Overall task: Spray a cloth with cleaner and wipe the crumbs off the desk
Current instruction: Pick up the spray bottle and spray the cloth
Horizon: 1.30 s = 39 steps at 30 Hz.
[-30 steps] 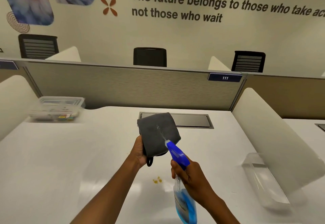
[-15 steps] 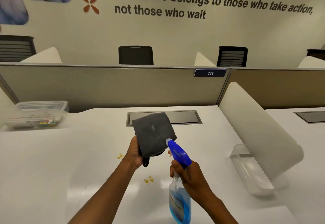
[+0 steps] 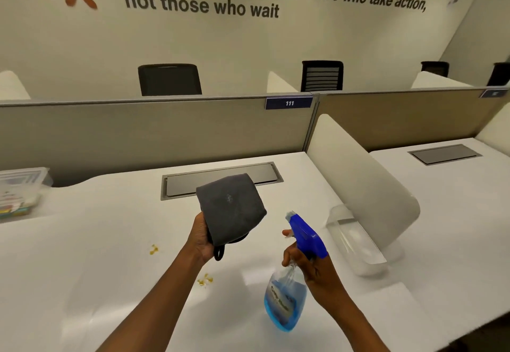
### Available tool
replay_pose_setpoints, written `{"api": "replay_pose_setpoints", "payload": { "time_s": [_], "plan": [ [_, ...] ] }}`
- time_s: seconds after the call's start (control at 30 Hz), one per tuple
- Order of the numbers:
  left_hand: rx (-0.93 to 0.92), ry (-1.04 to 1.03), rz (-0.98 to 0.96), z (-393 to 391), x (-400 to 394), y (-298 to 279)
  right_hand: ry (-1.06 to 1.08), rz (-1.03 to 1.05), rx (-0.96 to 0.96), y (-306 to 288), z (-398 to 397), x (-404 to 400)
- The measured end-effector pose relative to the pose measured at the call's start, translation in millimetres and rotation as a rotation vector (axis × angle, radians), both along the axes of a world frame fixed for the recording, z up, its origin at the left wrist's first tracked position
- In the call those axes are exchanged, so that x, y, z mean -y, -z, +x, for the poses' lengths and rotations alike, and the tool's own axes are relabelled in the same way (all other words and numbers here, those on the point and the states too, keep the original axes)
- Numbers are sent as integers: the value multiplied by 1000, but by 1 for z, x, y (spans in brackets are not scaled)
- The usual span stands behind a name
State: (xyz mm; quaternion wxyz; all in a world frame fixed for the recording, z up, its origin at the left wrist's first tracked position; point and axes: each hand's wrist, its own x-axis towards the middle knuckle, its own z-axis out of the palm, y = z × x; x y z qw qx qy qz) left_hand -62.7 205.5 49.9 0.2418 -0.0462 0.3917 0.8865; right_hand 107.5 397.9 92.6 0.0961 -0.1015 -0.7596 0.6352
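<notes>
My left hand (image 3: pixel 200 237) holds a folded dark grey cloth (image 3: pixel 230 208) up above the white desk (image 3: pixel 96 241); a small wet speck shows on the cloth's face. My right hand (image 3: pixel 309 264) grips the neck of a spray bottle (image 3: pixel 287 299) with blue liquid and a blue trigger head (image 3: pixel 305 234). The nozzle points up and left, a short gap away from the cloth. Yellow crumbs (image 3: pixel 205 280) lie on the desk below my left wrist, and another crumb (image 3: pixel 153 249) lies further left.
A clear plastic box (image 3: pixel 19 191) with small items stands at the far left. A grey cable hatch (image 3: pixel 220 180) sits at the back of the desk. A white curved divider (image 3: pixel 364 186) with a clear tray (image 3: pixel 356 241) at its foot bounds the right side. A partition (image 3: pixel 138 130) runs behind.
The spray bottle has drawn back to the right, so its nozzle no longer touches the cloth. The view has swung to the right. The cloth stays held up in my left hand.
</notes>
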Motion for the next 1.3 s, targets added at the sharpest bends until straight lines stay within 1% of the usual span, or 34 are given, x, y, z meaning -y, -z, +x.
{"api": "replay_pose_setpoints", "payload": {
  "time_s": [0.1,0.23,0.3,0.57,0.7,0.83,1.13,1.3],
  "plan": [
    [8,28,25,1,-11,2,60,-44,-29,2,11,-19],
    [-26,89,59,6,-23,-1,149,-65,-21,17,23,-48],
    [-14,92,53,6,-29,0,204,-73,-16,23,30,-64],
    [9,85,27,8,-41,4,420,37,5,53,58,-126],
    [21,95,48,10,-43,5,447,68,3,59,67,-145],
    [16,95,48,12,-43,4,492,50,14,60,72,-154],
    [11,93,68,15,-42,5,531,52,-18,63,74,-154],
    [13,93,72,16,-38,7,551,45,14,62,76,-152]
  ]
}}
